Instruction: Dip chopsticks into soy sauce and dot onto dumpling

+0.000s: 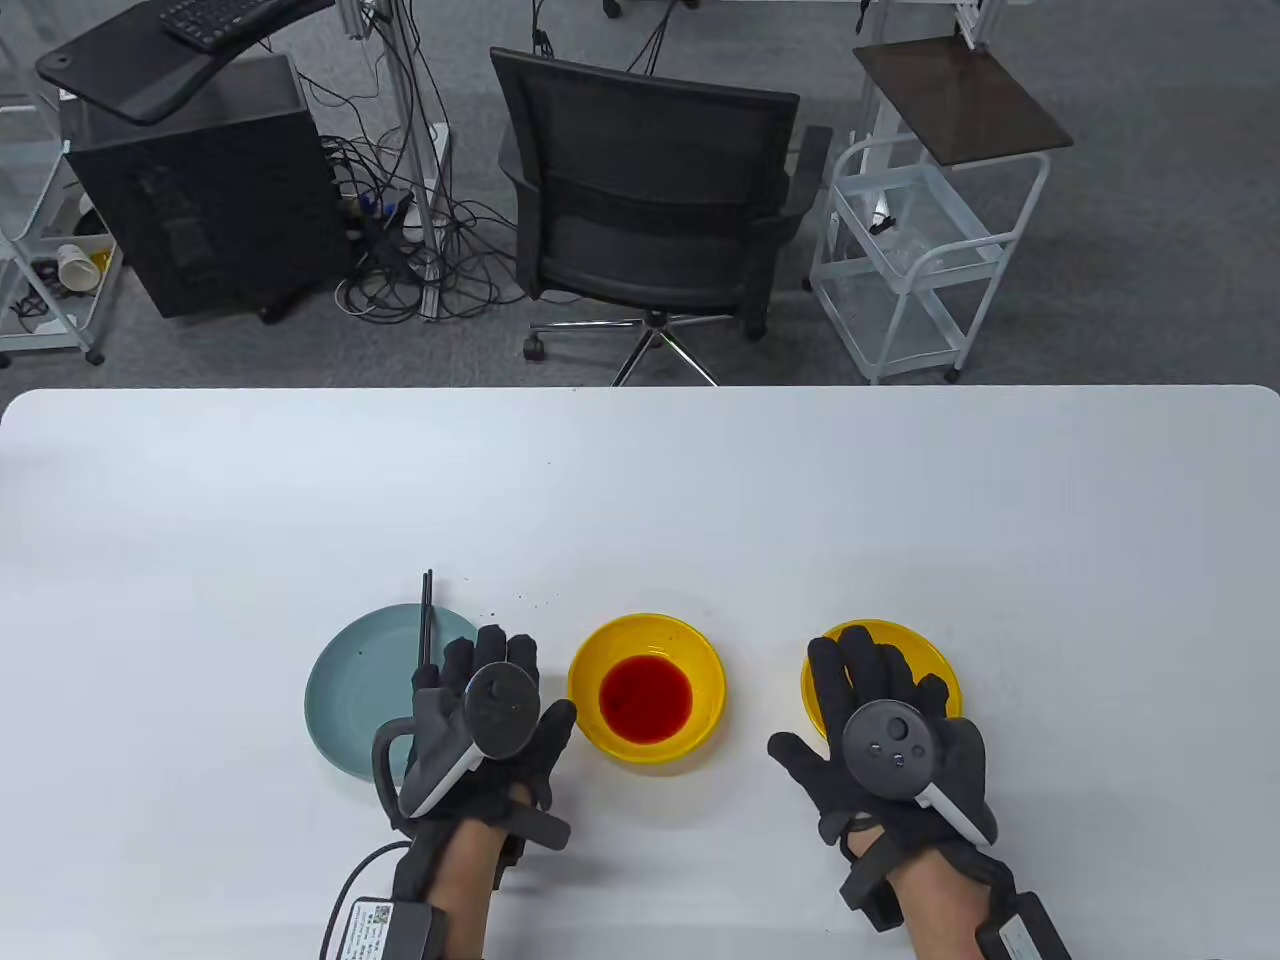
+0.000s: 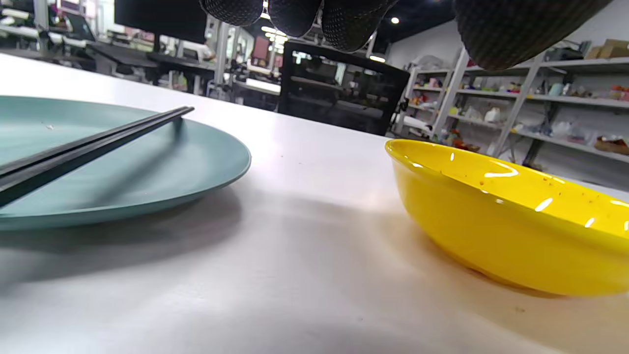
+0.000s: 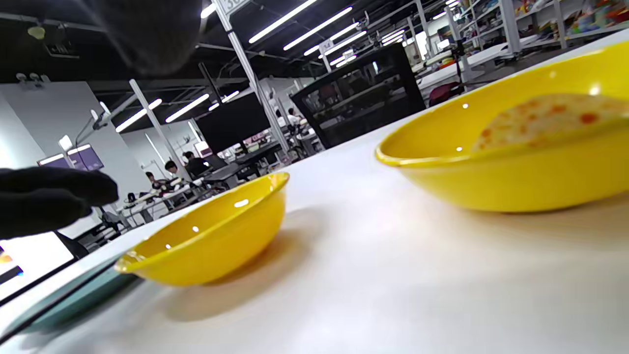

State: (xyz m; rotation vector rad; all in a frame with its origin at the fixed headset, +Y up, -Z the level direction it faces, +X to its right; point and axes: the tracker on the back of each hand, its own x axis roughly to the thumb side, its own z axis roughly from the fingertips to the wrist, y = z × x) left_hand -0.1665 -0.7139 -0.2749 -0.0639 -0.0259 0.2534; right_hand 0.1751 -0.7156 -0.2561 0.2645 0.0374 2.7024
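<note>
your left hand [image 1: 487, 725] is hovering near the front edge of the tabletop [image 1: 640, 480], fingers spread wide and gripping nothing, its palm over the right rim of the teal plate [image 1: 345, 700]. in the left wrist view its fingertips [image 2: 344, 22] are hanging clear above the white surface, touching neither plate nor bowl. your right hand [image 1: 885, 735] is sitting toward the front right of the tabletop, fingers also splayed and holding nothing, stretching over the near half of the yellow dumpling bowl [image 1: 925, 650]; whether it is touching that bowl you cannot tell.

between your hands, the yellow sauce bowl [image 1: 647, 690] is standing with a round pool of dark red soy sauce [image 1: 646, 699] in its bottom. it is sitting well apart from the dumpling bowl and near the plate.

the black chopsticks [image 1: 426, 620] are lying side by side across the plate, just left of your left hand's fingers, their far ends poking past the plate's far rim toward the back edge of the tabletop.

in the right wrist view the dumpling [image 3: 545, 120] is showing inside its bowl, pale with orange specks.

beyond the tabletop's back edge a black office chair [image 1: 650, 190] is standing on the grey floor.
</note>
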